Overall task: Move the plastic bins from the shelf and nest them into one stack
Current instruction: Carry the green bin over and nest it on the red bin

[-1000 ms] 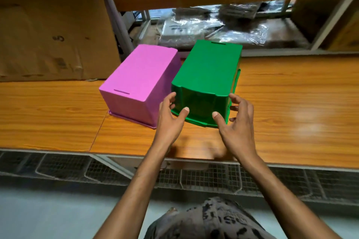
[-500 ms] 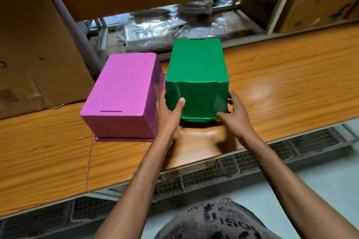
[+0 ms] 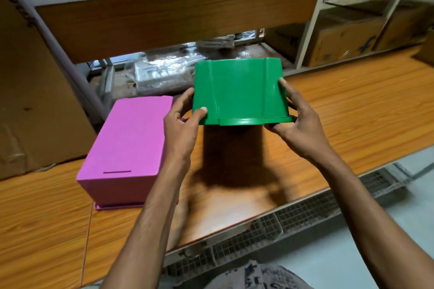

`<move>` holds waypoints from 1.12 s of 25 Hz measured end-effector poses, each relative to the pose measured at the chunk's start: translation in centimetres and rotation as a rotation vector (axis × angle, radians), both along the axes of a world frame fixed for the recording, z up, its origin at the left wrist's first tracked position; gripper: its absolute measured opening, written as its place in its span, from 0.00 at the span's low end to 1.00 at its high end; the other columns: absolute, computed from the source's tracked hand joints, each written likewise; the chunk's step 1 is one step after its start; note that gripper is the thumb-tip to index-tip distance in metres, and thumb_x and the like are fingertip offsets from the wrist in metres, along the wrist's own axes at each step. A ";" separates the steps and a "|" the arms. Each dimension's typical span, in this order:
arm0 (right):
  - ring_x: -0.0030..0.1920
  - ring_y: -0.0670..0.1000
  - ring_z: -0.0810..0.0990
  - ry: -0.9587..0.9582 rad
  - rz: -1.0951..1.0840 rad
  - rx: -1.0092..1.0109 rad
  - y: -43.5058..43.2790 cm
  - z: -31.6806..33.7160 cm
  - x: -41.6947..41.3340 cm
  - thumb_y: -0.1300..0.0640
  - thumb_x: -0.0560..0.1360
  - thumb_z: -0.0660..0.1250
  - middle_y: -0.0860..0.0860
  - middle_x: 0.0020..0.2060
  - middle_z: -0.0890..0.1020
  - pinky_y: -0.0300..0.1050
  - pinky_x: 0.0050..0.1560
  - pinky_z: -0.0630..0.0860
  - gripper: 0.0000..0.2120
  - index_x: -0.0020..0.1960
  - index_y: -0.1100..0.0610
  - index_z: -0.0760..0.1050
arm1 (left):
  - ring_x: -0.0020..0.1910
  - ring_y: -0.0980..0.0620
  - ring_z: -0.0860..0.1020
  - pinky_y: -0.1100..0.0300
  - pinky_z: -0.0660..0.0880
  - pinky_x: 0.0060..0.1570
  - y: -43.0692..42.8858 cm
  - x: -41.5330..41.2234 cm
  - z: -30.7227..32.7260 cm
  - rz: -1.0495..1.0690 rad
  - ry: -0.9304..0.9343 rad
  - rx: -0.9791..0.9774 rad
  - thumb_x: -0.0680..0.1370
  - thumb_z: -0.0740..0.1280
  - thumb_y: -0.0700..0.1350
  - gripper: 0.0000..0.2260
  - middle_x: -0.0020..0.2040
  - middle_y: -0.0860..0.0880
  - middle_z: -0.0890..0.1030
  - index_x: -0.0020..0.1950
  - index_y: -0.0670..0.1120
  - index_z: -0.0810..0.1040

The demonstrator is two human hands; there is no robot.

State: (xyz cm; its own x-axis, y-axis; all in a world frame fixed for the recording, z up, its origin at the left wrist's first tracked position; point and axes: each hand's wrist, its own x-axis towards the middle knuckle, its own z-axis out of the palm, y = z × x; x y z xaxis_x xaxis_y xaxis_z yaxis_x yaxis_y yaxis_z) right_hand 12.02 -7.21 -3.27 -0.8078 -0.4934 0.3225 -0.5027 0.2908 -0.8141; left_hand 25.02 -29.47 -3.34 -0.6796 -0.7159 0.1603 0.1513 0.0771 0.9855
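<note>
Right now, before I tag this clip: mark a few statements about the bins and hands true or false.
1. The left hand and right hand both grip the green bin. True.
2. The green bin rests on the shelf board. False: it is held above the board, shadow beneath.
3. The pink bin sits upside down on the board. True.
4. The green bin is nested over the pink bin. False: they are apart.

A large brown cardboard carton (image 3: 35, 101) stands at far left, clear plastic-wrapped bundles (image 3: 162, 73) lie in the dim rear, brown cardboard boxes with blue printing (image 3: 340, 37) sit at upper right, and a grey wire-mesh panel (image 3: 293, 216) runs above the pale grey floor (image 3: 352, 253).
</note>
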 end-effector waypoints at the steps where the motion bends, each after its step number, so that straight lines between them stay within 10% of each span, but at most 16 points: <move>1: 0.68 0.33 0.73 0.100 -0.060 0.044 -0.1 0.2 -0.2 0.65 0.73 0.74 0.41 0.73 0.72 0.43 0.63 0.79 0.44 0.81 0.41 0.60 | 0.64 0.56 0.81 0.50 0.79 0.66 0.2 -0.4 0.3 -0.004 0.008 0.002 0.78 0.71 0.37 0.24 0.68 0.52 0.81 0.73 0.49 0.77; 5: 0.64 0.52 0.80 0.353 -0.265 0.042 -0.5 1.1 -1.4 0.70 0.72 0.63 0.53 0.70 0.79 0.51 0.60 0.80 0.38 0.79 0.47 0.68 | 0.67 0.60 0.79 0.59 0.78 0.65 1.3 -1.1 1.1 -0.056 0.067 -0.109 0.81 0.70 0.49 0.20 0.68 0.55 0.80 0.73 0.52 0.76; 9: 0.58 0.49 0.83 0.306 -0.410 -0.067 0.4 4.4 -3.6 0.69 0.71 0.59 0.49 0.61 0.85 0.40 0.58 0.80 0.32 0.70 0.47 0.79 | 0.60 0.66 0.79 0.68 0.76 0.58 1.8 -1.9 0.1 -0.110 0.001 -0.258 0.77 0.72 0.54 0.20 0.63 0.56 0.81 0.67 0.57 0.74; 13: 0.55 0.45 0.83 0.116 -0.414 -0.116 1.0 5.1 -5.2 0.67 0.70 0.60 0.45 0.55 0.86 0.47 0.57 0.82 0.28 0.62 0.46 0.82 | 0.39 0.57 0.74 0.56 0.71 0.41 2.4 -3.0 -3.3 0.075 -0.057 -0.363 0.79 0.74 0.43 0.10 0.43 0.43 0.79 0.48 0.40 0.74; 18: 0.55 0.45 0.84 -0.042 -0.297 -0.315 0.8 2.9 -5.0 0.61 0.75 0.67 0.46 0.53 0.86 0.50 0.59 0.82 0.17 0.63 0.49 0.80 | 0.37 0.41 0.70 0.45 0.68 0.38 2.5 -4.1 -3.6 0.194 -0.004 -0.388 0.81 0.67 0.44 0.10 0.39 0.39 0.73 0.44 0.41 0.70; 28: 0.59 0.49 0.77 -0.205 -0.122 0.023 3.0 -4.7 -0.4 0.69 0.76 0.67 0.46 0.57 0.75 0.52 0.65 0.77 0.32 0.76 0.46 0.71 | 0.36 0.52 0.65 0.54 0.63 0.39 0.1 -5.1 -3.4 0.218 -0.099 -0.159 0.82 0.67 0.47 0.10 0.38 0.50 0.67 0.47 0.47 0.69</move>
